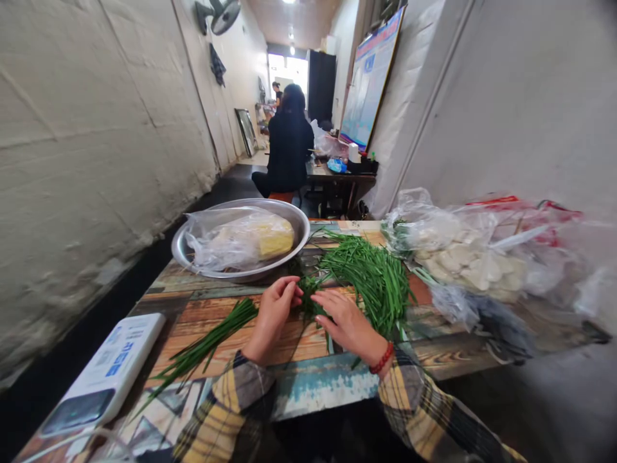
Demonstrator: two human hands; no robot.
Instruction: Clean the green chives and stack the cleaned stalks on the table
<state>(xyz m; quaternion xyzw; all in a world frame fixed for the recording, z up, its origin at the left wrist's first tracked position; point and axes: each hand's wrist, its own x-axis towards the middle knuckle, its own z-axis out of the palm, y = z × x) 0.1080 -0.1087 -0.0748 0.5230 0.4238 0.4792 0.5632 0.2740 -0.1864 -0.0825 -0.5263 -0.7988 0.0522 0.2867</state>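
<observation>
At the middle of the table, my left hand (pixel 274 315) has its thumb and fingers pinched together. A small clump of green trimmings (pixel 308 289) lies right beyond the fingertips; whatever the pinch holds is too small to make out. My right hand (pixel 349 325), a red bead bracelet at its wrist, reaches over the edge of this clump with fingers stretched out. Just beyond it is a large loose heap of garlic chives (pixel 373 276). To the left of my left hand lies a neat bundle of chives (pixel 212 344), stems side by side on the wood.
A metal basin (pixel 241 273) holds a plastic bag with a yellow block. Plastic bags of pale pieces (pixel 472 263) crowd the right side. A white box (pixel 120 354) with a phone (pixel 80 411) and a cable sits at left. Ahead, a person (pixel 290 141) sits facing away.
</observation>
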